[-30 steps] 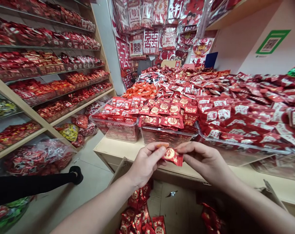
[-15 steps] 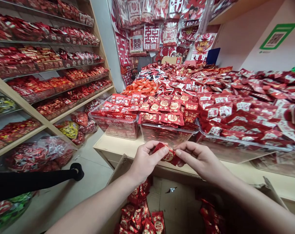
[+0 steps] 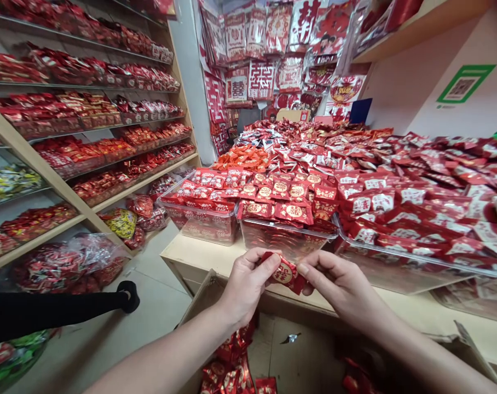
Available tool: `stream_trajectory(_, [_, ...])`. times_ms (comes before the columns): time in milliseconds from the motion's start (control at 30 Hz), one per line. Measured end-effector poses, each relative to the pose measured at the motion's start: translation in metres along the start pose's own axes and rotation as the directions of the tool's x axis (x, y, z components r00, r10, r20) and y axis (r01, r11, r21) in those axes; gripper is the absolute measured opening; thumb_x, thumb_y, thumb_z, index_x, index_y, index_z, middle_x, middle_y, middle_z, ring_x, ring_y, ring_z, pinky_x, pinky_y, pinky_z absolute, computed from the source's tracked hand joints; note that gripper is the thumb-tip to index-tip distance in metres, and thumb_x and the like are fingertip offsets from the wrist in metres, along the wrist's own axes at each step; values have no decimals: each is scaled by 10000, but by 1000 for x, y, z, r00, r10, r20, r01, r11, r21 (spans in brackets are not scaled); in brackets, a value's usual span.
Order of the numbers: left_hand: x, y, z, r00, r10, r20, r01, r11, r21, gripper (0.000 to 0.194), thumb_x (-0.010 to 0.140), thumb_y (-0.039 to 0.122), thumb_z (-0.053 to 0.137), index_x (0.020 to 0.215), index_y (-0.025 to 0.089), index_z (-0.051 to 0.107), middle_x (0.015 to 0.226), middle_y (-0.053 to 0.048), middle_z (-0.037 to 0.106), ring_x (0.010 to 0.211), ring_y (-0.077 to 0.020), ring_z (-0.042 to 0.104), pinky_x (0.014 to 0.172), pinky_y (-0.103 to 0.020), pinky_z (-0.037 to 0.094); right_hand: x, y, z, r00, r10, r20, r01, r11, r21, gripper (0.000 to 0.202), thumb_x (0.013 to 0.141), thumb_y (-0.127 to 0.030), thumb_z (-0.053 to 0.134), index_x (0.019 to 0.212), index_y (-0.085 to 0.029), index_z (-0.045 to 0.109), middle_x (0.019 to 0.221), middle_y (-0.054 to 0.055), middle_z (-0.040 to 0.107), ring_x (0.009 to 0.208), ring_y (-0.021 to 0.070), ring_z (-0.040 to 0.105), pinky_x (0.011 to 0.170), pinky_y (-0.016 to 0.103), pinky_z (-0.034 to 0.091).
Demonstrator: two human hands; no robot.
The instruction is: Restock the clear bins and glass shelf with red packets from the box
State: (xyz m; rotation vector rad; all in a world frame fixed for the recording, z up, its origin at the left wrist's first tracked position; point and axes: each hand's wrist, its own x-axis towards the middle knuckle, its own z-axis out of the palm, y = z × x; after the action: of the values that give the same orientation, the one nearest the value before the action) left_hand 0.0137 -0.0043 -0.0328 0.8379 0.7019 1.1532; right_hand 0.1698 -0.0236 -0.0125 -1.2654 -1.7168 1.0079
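Between my two hands is a small red candy packet (image 3: 286, 273) with a round gold print facing up. My left hand (image 3: 248, 282) pinches its left end between thumb and fingers. At its right end, the thumb and fingertips of my right hand (image 3: 334, 279) are closed on the edge. Both hands hover over a cardboard box (image 3: 203, 293), just in front of a clear plastic bin (image 3: 289, 232) filled with similar red packets. Down in the box area, below my left forearm, lie more red candy packets (image 3: 232, 375).
More clear bins of red packets stand left (image 3: 207, 224) and right (image 3: 400, 268) on the pale counter (image 3: 178, 246). Stocked shelves (image 3: 96, 208) line the left side. Another person's black-clad leg (image 3: 68, 309) reaches in at lower left. Bagged candy (image 3: 68, 262) lies on the floor.
The view has tilted up slightly, so everything sits lower in the picture. Both hands still hold the packet, and its printed face shows a little more.
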Motion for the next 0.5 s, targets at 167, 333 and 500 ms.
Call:
stream_trajectory(167, [-3, 1, 1, 993, 112, 21, -114, 984, 138, 201, 699, 201, 632, 870, 179, 528, 767, 34, 603, 703, -57, 534, 686, -174, 417, -1, 1, 2, 995, 72, -69, -66, 993, 93, 265, 793, -412, 473, 720, -164, 529, 583, 3, 573, 538, 121, 560, 520, 224, 440])
stream_trajectory(333, [-6, 7, 5, 986, 166, 30, -169, 969, 181, 322, 713, 162, 614, 920, 211, 372, 754, 41, 609, 652, -59, 543, 623, -176, 436, -2, -1, 4, 998, 54, -15, -52, 988, 145, 274, 781, -419, 496, 713, -157, 538, 602, 25, 601, 555, 127, 558, 537, 242, 455])
stream_trajectory(500, [-10, 16, 7, 969, 241, 60, -248, 941, 228, 350, 729, 167, 591, 900, 235, 294, 755, 36, 627, 605, -72, 562, 572, -190, 440, -4, -11, 7, 996, 82, 21, -85, 963, 254, 289, 775, -430, 498, 681, -157, 507, 567, 18, 598, 533, 114, 542, 540, 239, 440])
